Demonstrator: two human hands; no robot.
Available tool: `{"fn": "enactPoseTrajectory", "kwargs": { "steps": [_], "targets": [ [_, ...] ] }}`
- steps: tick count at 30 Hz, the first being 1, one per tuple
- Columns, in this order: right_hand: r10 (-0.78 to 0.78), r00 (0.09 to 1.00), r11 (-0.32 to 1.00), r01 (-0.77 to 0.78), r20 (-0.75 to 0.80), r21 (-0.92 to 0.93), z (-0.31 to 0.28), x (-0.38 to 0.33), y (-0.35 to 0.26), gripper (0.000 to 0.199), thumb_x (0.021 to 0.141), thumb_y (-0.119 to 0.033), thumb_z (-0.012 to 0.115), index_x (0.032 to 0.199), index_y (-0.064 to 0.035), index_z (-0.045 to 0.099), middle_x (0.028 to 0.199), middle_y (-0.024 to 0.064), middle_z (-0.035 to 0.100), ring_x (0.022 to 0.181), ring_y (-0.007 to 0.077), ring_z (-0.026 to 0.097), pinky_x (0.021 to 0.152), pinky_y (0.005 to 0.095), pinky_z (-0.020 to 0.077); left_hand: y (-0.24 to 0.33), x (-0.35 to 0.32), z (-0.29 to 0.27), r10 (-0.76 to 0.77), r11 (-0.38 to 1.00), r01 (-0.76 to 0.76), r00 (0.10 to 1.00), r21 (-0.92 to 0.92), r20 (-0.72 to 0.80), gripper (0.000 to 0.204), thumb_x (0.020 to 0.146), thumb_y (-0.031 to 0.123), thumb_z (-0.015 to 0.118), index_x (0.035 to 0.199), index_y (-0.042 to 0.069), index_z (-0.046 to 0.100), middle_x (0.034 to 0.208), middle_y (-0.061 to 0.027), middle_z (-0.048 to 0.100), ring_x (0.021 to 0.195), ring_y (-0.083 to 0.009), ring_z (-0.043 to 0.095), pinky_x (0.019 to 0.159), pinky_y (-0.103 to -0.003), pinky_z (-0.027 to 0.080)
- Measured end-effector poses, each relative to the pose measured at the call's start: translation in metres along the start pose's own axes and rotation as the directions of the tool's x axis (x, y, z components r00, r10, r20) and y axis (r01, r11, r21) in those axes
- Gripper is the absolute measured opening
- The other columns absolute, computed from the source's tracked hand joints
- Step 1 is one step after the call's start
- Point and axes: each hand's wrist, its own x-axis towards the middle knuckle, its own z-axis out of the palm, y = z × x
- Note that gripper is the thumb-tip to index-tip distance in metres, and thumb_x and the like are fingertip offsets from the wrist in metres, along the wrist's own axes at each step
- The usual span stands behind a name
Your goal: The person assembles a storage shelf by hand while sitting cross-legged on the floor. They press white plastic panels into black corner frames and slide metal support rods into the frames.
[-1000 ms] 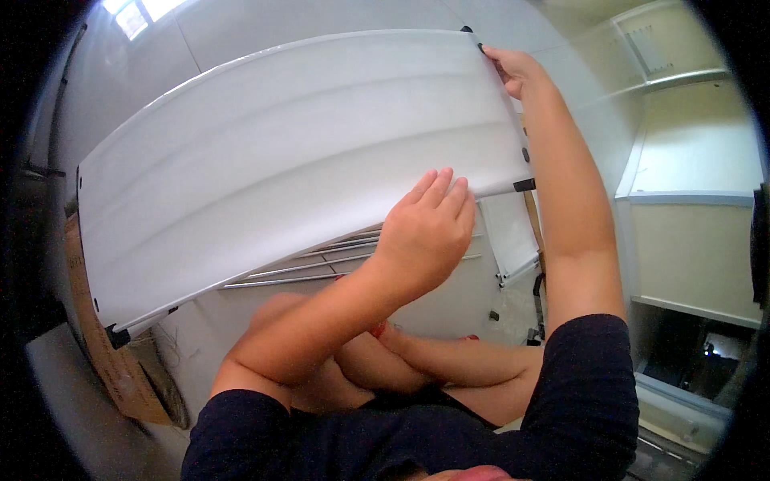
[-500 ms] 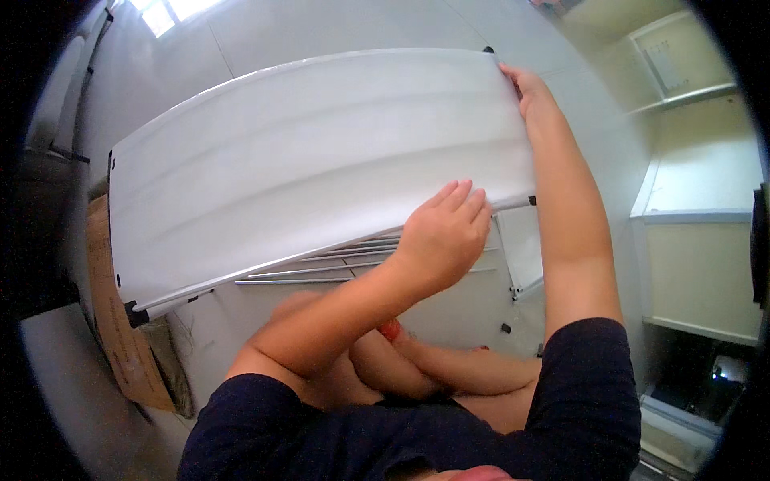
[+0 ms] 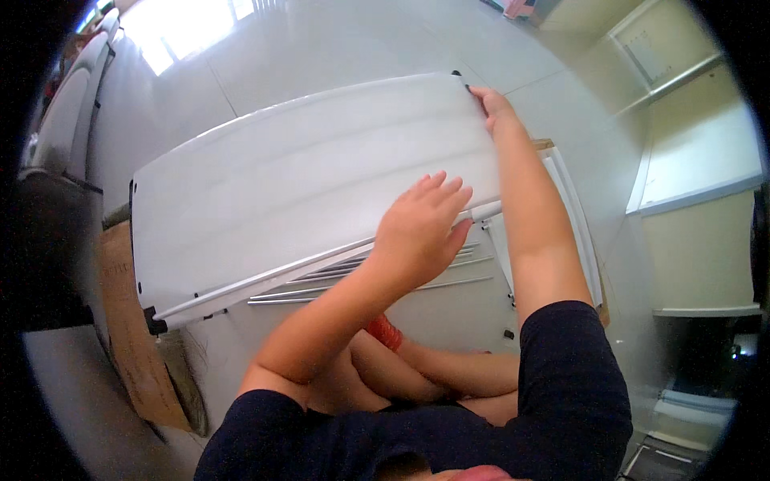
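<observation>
A long white panel with black corner fittings lies tilted in front of me, a pale rail running along its near edge. My right hand grips the panel's short right edge close to the far corner; its fingers are partly hidden there. Over the near right part of the panel, my left hand is open with its fingers stretched out and the thumb apart. Whether that palm touches the panel I cannot tell. Several thin metal rods lie on the floor beneath the near edge.
Flattened cardboard lies at the left. More white panels rest on cardboard beyond my right forearm. A small black fitting is on the tiled floor by my crossed legs. A pale shelf unit stands at the right.
My left hand's thumb has spread away from its fingers. The panel's right end and my right hand appear farther left and lower, while the whole view has also shifted. More of the near rail shows.
</observation>
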Motion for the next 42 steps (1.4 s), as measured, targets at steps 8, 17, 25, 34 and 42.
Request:
{"fn": "enactPoseTrajectory", "kwargs": {
  "steps": [8, 17, 25, 34, 42],
  "targets": [
    [-0.022, 1.0, 0.997, 0.021, 0.016, 0.078, 0.005, -0.007, -0.002, 0.018, 0.075, -0.013, 0.065, 0.086, 0.0014, 0.061, 0.089, 0.0122, 0.063, 0.079, 0.0222, 0.059, 0.073, 0.0367, 0.0471, -0.069, 0.166, 0.014, 0.07, 0.877, -0.24, 0.92, 0.415, 0.385, 0.033, 0.085, 0.006, 0.045, 0.117, 0.005, 0.051, 0.124, -0.0143, 0.051, 0.118, -0.029, 0.045, 0.097, -0.04, 0.038],
    [-0.079, 0.997, 0.992, 0.077, -0.021, -0.097, 0.005, -0.012, 0.005, 0.031, 0.076, -0.022, 0.068, 0.089, 0.0053, 0.064, 0.089, 0.0142, 0.064, 0.074, 0.0224, 0.06, 0.066, 0.0354, 0.0485, -0.138, 0.208, 0.084, 0.011, 0.792, -0.282, 0.893, 0.542, 0.449, 0.043, 0.081, -0.001, 0.042, 0.122, 0.009, 0.049, 0.129, -0.0088, 0.048, 0.12, -0.0255, 0.044, 0.102, -0.036, 0.034],
    [0.018, 0.999, 0.982, -0.023, -0.03, -0.187, 0.025, -0.036, -0.001, 0.031, 0.083, -0.028, 0.059, 0.098, -0.0012, 0.063, 0.095, 0.0101, 0.064, 0.085, 0.0239, 0.06, 0.078, 0.0358, 0.0482, -0.148, 0.204, 0.076, 0.169, 0.821, -0.352, 0.902, 0.45, 0.398, 0.031, 0.081, 0.008, 0.046, 0.109, 0.011, 0.06, 0.121, -0.0147, 0.053, 0.116, -0.0275, 0.047, 0.096, -0.037, 0.037],
    [-0.421, 0.906, 0.684, 0.282, -0.048, -0.673, 0.002, -0.006, 0.014, 0.036, 0.079, -0.031, 0.061, 0.096, -0.0002, 0.064, 0.091, 0.0174, 0.065, 0.081, 0.029, 0.062, 0.076, 0.0371, 0.0485, -0.137, 0.199, 0.088, -0.085, 0.756, -0.239, 0.887, 0.609, 0.454, 0.047, 0.086, 0.001, 0.039, 0.131, 0.009, 0.039, 0.136, -0.0055, 0.04, 0.127, -0.0238, 0.035, 0.106, -0.038, 0.03],
    [-0.741, 0.651, 0.223, 0.472, 0.166, -0.853, -0.02, -0.074, -0.015, 0.032, 0.081, -0.024, 0.054, 0.106, -0.0045, 0.061, 0.098, 0.0173, 0.063, 0.092, 0.0316, 0.06, 0.081, 0.0389, 0.0473, -0.13, 0.165, 0.026, -0.306, 0.82, -0.077, 0.778, 0.567, 0.549, 0.041, 0.096, 0.025, 0.033, 0.135, 0.016, 0.035, 0.141, -0.0083, 0.032, 0.129, -0.0265, 0.033, 0.107, -0.039, 0.027]
  ]
}}
